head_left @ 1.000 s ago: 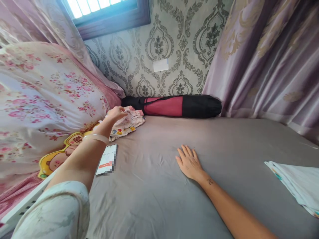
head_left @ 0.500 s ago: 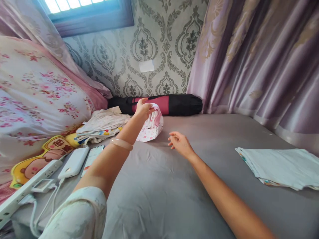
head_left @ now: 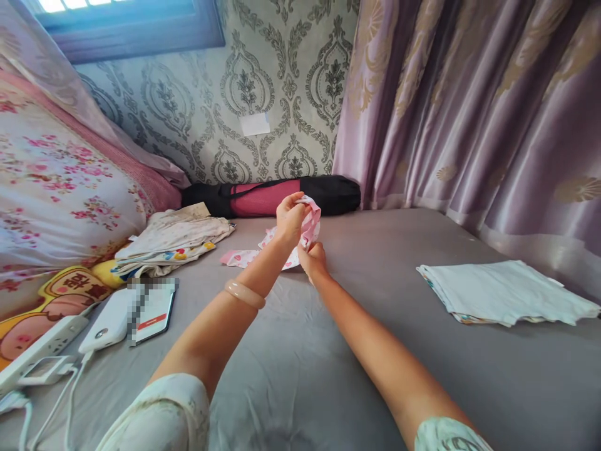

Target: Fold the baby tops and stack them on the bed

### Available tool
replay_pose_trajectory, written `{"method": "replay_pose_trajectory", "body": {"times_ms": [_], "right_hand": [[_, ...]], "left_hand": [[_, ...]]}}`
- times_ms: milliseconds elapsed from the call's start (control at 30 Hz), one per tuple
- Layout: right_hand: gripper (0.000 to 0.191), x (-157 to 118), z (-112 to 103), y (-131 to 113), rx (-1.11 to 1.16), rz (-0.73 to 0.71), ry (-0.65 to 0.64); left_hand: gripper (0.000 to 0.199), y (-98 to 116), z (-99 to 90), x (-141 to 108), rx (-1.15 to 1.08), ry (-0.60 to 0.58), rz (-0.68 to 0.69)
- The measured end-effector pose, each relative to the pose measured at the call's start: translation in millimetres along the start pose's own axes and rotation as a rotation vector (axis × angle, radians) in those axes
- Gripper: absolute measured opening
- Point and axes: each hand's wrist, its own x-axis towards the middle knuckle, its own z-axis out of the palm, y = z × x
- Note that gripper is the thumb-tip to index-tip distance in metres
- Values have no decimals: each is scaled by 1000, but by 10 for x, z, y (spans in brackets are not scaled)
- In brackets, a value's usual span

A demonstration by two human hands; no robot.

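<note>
A pink and white patterned cloth is raised in front of me, its lower part and a pink-edged strip lying on the grey sheet. My left hand, with a pale bangle on the wrist, pinches the cloth's upper edge. Lower down and just to the right, my right hand has its fingers closed on the near edge of the same cloth. The fingertips of my right hand are partly hidden.
Folded light clothes lie at left, near a phone, a white power bank and a power strip. A black and pink roll bag lines the wall. Folded pale cloth rests at right.
My right hand has moved left and up and closed on the cloth. My left hand has shifted slightly right with the cloth. The view has turned a little to the right.
</note>
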Motion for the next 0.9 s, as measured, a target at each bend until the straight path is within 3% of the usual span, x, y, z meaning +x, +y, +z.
{"method": "replay_pose_trajectory", "body": {"times_ms": [100,233,400,667,767,900], "right_hand": [[9,61,-96,18,24,89,42],[8,198,-420,-6,157,-8,-41],[3,331,-911,-256,348,26,-206],[13,395,-1545,-810,405,165,-533],[11,373,-1799,-1002,353,143,-504],[12,291,-2138,-1170,253,74,-481]], "left_hand": [[43,66,-208,11,100,-32,111],[47,130,-590,75,303,-34,248],[36,78,-930,121,531,21,257],[16,97,-959,-20,478,22,94],[13,170,-966,-109,526,-62,29],[25,216,-973,-208,489,-148,-40]]}}
